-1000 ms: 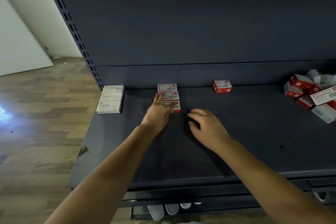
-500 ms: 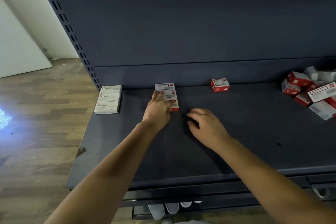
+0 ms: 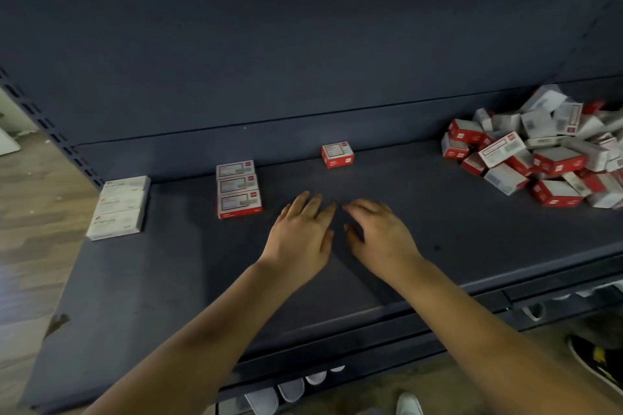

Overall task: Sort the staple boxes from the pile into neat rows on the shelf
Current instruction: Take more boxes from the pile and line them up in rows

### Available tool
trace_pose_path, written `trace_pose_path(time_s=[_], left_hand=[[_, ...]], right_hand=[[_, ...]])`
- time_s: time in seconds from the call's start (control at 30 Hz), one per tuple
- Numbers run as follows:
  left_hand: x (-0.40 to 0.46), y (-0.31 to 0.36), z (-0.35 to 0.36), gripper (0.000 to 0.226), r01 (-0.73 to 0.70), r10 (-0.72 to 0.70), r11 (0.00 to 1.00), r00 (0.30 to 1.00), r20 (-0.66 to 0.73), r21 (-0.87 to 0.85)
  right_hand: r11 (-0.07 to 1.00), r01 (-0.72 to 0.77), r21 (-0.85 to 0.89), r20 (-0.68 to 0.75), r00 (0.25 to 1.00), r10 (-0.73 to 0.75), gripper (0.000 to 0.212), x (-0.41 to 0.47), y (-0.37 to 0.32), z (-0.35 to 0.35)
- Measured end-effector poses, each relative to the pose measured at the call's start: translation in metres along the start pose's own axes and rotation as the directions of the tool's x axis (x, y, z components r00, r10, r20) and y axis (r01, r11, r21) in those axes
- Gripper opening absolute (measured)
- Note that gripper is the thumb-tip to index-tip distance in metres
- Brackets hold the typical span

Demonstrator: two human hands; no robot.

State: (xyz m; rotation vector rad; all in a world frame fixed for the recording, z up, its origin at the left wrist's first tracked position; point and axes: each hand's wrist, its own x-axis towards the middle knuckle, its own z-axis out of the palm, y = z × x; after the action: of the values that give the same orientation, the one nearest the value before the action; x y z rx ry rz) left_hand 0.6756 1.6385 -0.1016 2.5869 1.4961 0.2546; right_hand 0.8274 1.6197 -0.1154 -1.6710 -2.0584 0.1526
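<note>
- Your left hand (image 3: 298, 236) and right hand (image 3: 381, 236) hover empty over the shelf (image 3: 168, 280), fingers loosely spread, just right of the red row (image 3: 238, 189) of 3 boxes.
- The pile (image 3: 536, 158) lies well right of that row; 1 lone red box (image 3: 337, 155) sits between, near the back wall.
- Judge the boxes light, stiff cardboard, somewhat slick; pinch one across its long sides.
- A white row (image 3: 118, 207) of 3 sits left of the red row.
- The pile's right edge is cut off; labels are blurred.
</note>
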Motion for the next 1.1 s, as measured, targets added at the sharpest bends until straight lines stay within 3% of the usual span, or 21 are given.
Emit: trace_pose_path(time_s=[0.33,0.67,0.87,1.1], left_hand=[[0.046,0.106,0.015,0.049,-0.037,0.036,0.999,0.998,0.058,0.012],[0.105,0.192,0.028,0.048,-0.036,0.034,0.999,0.999,0.031,0.041],[0.153,0.219,0.031,0.048,-0.016,0.017,0.999,0.999,-0.039,0.044],[0.182,0.222,0.041,0.044,0.043,-0.044,0.998,0.999,0.019,0.049]], right_hand=[[1.000,-0.015,-0.006,-0.067,0.998,0.014,0.022,-0.025,0.098,-0.054],[1.000,0.007,-0.020,-0.085,0.996,-0.008,0.023,-0.032,0.198,-0.107],[0.999,0.045,0.007,-0.241,0.970,-0.042,0.025,0.012,0.250,-0.139],[0.987,-0.162,0.000,-0.041,0.986,0.162,0.041,0.069,0.279,-0.148]])
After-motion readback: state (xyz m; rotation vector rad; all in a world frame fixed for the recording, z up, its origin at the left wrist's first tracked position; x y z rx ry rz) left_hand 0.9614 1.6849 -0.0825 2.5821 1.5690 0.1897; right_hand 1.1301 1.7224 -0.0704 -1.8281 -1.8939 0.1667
